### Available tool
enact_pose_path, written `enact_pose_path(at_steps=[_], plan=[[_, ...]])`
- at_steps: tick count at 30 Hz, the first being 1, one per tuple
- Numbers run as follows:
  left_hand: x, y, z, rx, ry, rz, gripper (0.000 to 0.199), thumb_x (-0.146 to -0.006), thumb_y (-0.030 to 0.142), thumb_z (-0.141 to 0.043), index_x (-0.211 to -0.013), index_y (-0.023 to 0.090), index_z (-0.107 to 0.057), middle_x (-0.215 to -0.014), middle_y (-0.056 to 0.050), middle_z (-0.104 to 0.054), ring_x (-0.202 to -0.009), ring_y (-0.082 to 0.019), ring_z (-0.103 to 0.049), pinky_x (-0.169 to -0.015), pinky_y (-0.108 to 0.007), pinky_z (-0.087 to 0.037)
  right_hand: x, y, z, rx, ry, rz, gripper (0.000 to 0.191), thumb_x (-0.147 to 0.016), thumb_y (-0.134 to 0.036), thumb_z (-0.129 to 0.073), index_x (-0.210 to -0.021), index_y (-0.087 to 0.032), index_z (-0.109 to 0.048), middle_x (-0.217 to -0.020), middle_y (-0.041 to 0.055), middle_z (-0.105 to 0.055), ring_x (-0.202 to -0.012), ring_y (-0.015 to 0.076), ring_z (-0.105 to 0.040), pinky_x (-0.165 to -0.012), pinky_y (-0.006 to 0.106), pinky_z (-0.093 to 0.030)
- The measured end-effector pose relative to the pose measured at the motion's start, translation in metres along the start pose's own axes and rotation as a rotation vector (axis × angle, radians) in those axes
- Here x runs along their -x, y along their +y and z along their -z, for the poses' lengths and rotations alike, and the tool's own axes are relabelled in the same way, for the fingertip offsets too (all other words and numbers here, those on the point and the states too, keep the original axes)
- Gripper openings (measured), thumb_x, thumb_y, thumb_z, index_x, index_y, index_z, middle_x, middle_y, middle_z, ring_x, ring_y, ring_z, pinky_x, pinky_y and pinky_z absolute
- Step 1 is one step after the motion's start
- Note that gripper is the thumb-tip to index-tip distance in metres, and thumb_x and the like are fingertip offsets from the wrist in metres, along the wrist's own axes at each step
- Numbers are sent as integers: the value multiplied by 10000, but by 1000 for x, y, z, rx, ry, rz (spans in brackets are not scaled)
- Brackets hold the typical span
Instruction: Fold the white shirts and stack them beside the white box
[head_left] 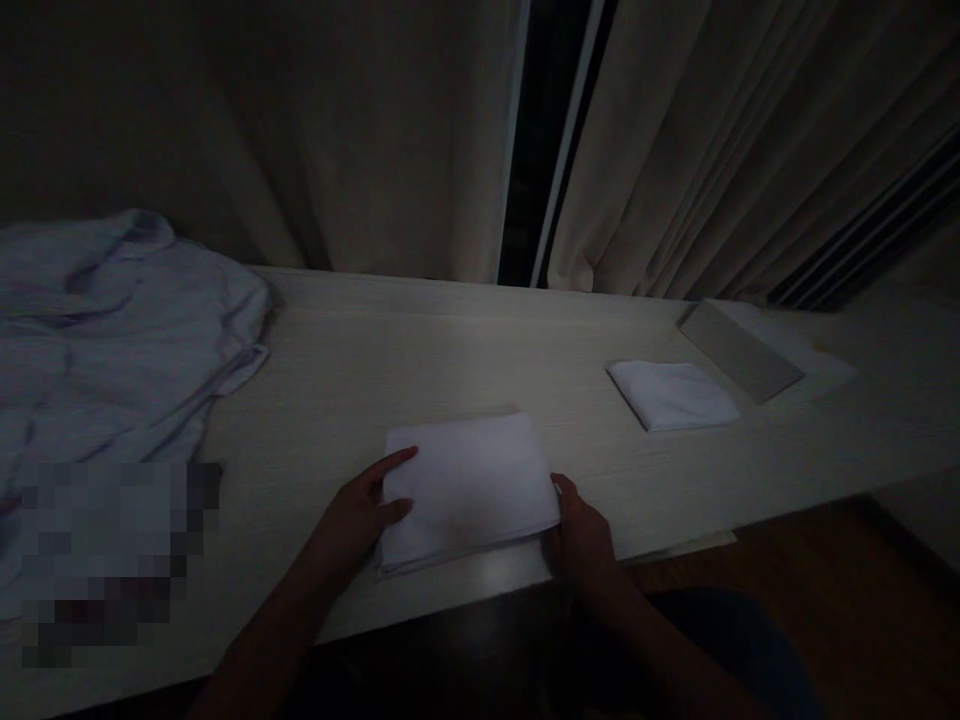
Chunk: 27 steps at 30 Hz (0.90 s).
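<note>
A folded white cloth (pixel 469 490) lies flat near the front edge of the pale wooden surface, between my two hands. My left hand (pixel 364 515) grips its left side, with thumb and a finger on top and the other fingers out of sight beneath. At the lower right corner, my right hand (pixel 581 530) pinches the cloth's edge; part of its fingers is hidden below. Farther right lies a second folded white cloth (pixel 675 395), apart from both hands.
A light shirt (pixel 112 340) is spread at the left, partly covered by a blurred patch. A grey flat board (pixel 741 350) and white sheets (pixel 814 360) lie at the far right. Curtains (pixel 375 140) hang behind the pale surface (pixel 450 350). Brown floor (pixel 847 590) shows at lower right.
</note>
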<state>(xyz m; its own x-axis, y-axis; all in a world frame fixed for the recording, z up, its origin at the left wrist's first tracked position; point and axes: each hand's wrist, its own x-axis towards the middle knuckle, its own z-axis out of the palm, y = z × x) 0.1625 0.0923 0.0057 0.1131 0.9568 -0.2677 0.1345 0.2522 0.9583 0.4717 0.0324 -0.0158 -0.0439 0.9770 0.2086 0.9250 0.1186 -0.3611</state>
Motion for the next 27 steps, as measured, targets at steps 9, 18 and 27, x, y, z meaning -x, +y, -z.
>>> enact_pose_path(at_steps=[9, 18, 27], plan=[[3, 1, 2, -10, -23, 13, 642, -671, 333, -696, -1297, 283, -564, -1165, -74, -658, -774, -151, -632, -633, -269, -503, 3, 4, 11, 291, 104, 286, 698, -791, -85, -509, -1458, -221, -353, -1142, 139, -594, -916, 254, -595, -759, 369, -501], [3, 3, 0, 47, -64, 46, 680, -633, 245, -674, -1301, 273, -553, -1126, -79, -681, -757, -169, -634, -641, -305, -511, -6, -4, 14, 407, 42, 135, 732, -790, -65, -507, -1485, -227, -343, -1158, 168, -593, -888, 265, -631, -727, 381, -526], [13, 14, 9, 3, -288, 10, 991, -647, 258, -727, -1494, 368, -224, -1245, -62, -620, -1006, -248, -624, -874, -404, -492, -1, -8, 2, 467, 74, 388, 765, -836, -22, -441, -1537, -223, -212, -1562, 106, -278, -1320, 350, -405, -906, 469, -511]])
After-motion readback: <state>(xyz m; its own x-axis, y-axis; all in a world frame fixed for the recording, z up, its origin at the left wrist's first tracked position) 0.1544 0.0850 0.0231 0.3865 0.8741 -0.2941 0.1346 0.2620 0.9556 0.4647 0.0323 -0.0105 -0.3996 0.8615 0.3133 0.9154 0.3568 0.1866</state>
